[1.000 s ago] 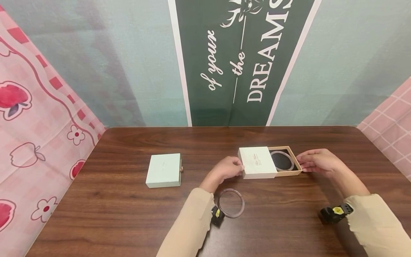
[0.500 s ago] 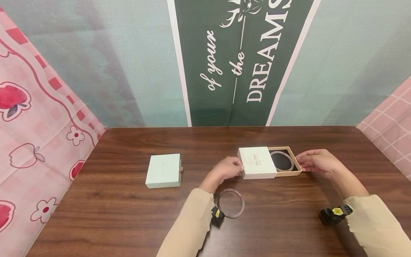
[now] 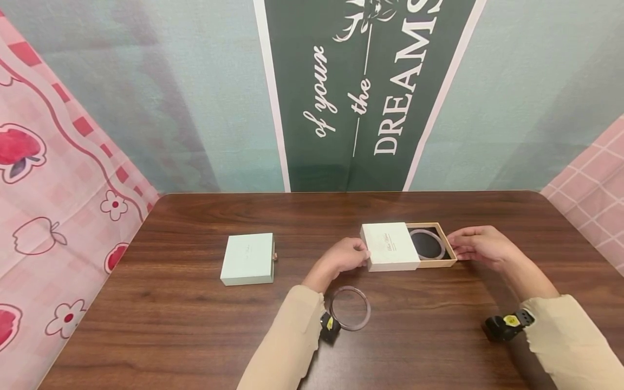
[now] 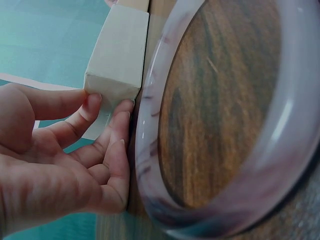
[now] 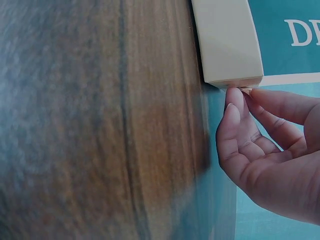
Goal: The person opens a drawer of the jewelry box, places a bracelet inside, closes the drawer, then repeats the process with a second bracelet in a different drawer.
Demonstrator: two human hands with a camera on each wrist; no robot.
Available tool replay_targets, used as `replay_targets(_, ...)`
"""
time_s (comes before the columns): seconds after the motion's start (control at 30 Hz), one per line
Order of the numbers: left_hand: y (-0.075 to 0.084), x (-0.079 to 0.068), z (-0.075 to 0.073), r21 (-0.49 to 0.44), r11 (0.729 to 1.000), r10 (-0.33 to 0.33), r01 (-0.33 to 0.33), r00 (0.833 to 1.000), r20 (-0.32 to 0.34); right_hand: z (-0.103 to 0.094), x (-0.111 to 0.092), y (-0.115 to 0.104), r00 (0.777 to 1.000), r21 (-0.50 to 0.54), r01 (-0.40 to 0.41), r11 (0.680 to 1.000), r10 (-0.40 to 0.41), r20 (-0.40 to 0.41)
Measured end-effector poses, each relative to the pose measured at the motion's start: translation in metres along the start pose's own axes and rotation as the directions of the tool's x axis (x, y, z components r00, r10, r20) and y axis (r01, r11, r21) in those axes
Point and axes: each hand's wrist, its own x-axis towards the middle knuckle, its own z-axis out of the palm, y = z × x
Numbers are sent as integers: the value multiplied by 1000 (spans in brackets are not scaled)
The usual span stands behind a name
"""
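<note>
A cream slide-out box (image 3: 390, 246) lies on the table with its drawer (image 3: 439, 264) partly out on the right. Inside the drawer a pale bangle (image 3: 443, 248) rests on a dark pad. My left hand (image 3: 343, 254) holds the sleeve's left end, thumb and fingertips against it in the left wrist view. At the drawer's right end my right hand (image 3: 487, 246) pinches a small copper-coloured tab (image 5: 245, 90) between thumb and fingers. A second, purplish translucent bangle (image 3: 368, 311) lies on the table beside my left wrist, and looms large in the left wrist view.
A pale mint box (image 3: 248, 259), closed, with a small tab on its right side, sits on the left of the brown wooden table (image 3: 170, 336). Printed cloths hang behind and at both sides. Each wrist wears a black strapped camera (image 3: 507, 325).
</note>
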Motion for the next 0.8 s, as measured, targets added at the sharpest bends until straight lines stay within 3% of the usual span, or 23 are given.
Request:
replay_targets(0.47, 0, 1, -1, 3, 1000, 5, -6, 1000, 12, 2, 1, 0, 1000, 11, 4, 1000, -4, -16)
replay_targets(0.8, -1, 2, -1, 12, 1000, -4, 4, 1000, 9, 14, 4, -8, 1000, -54, -12, 998, 12, -5)
